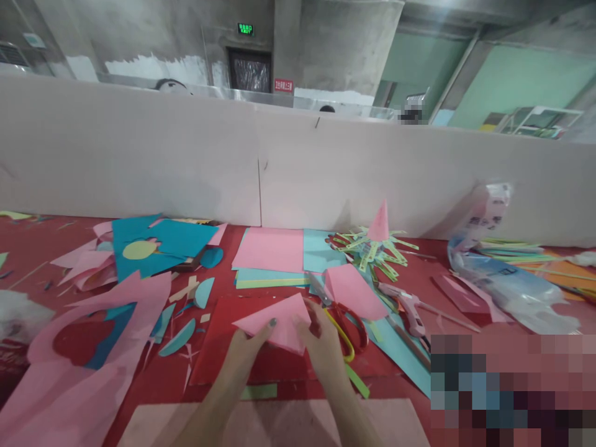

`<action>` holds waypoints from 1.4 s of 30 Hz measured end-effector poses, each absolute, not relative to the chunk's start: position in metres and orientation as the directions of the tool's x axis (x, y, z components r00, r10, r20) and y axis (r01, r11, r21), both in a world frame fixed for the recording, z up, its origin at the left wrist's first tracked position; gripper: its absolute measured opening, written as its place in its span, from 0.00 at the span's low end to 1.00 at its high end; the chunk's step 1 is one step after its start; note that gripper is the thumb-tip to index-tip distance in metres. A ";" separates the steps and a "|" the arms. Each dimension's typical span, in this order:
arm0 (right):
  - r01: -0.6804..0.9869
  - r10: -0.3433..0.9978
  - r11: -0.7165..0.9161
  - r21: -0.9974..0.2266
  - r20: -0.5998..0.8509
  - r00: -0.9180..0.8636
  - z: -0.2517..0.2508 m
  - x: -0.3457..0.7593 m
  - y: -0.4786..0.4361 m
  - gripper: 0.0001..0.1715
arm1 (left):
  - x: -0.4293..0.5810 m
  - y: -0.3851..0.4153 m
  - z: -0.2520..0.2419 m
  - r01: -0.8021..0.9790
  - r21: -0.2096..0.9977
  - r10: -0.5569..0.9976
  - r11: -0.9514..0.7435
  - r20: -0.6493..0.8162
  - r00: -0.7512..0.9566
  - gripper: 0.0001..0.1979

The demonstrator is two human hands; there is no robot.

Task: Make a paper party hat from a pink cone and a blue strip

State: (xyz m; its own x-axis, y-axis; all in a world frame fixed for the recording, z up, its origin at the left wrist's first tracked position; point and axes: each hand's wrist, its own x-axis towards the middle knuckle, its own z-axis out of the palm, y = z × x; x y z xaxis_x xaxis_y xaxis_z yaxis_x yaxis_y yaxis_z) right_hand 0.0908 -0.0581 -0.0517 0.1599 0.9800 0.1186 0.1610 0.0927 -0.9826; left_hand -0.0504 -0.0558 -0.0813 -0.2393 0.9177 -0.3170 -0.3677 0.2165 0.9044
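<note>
Hands, two: left hand (251, 340) pinching the pink sheet (274, 323) at its lower-left edge; right hand (320, 332) closed on its right side. Pink sheet, one, held over the red board (209, 360), one. Step, as judged: shaping the sheet, fold or curl unclear; next move would call for a steady hold on both edges. Scissors (354, 330), one pair, just right. Glue gun (413, 315), one, farther right. Pink cone (379, 225), one, beyond.
</note>
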 end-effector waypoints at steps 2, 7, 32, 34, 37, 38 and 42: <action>0.156 0.982 0.089 -0.984 0.113 0.154 -0.053 0.091 -0.057 0.22 | -0.053 -0.054 -0.084 -0.358 0.910 0.921 0.211 -0.308 -0.238 0.21; 0.132 0.985 0.054 -0.990 0.074 0.154 -0.052 0.092 -0.058 0.23 | -0.055 -0.053 -0.085 -0.333 0.920 0.929 0.207 -0.291 -0.229 0.23; 0.095 0.950 0.026 -0.995 0.054 0.308 -0.050 0.089 -0.066 0.19 | -0.032 -0.064 -0.080 -0.242 0.936 0.967 0.254 -0.238 0.094 0.15; 0.079 0.951 0.028 -0.996 0.051 0.304 -0.050 0.088 -0.066 0.18 | -0.031 -0.064 -0.081 -0.230 0.940 0.967 0.253 -0.240 0.083 0.15; 0.052 0.950 0.037 -0.998 0.051 0.309 -0.053 0.087 -0.065 0.18 | -0.031 -0.064 -0.080 -0.214 0.943 0.967 0.255 -0.247 0.068 0.15; 0.041 0.950 0.037 -0.998 0.048 0.307 -0.054 0.087 -0.065 0.18 | -0.031 -0.064 -0.079 -0.211 0.943 0.966 0.259 -0.250 0.069 0.15; 0.014 0.954 0.018 -1.000 0.022 0.298 -0.058 0.086 -0.065 0.19 | -0.030 -0.065 -0.075 -0.201 0.937 0.958 0.286 -0.273 0.089 0.16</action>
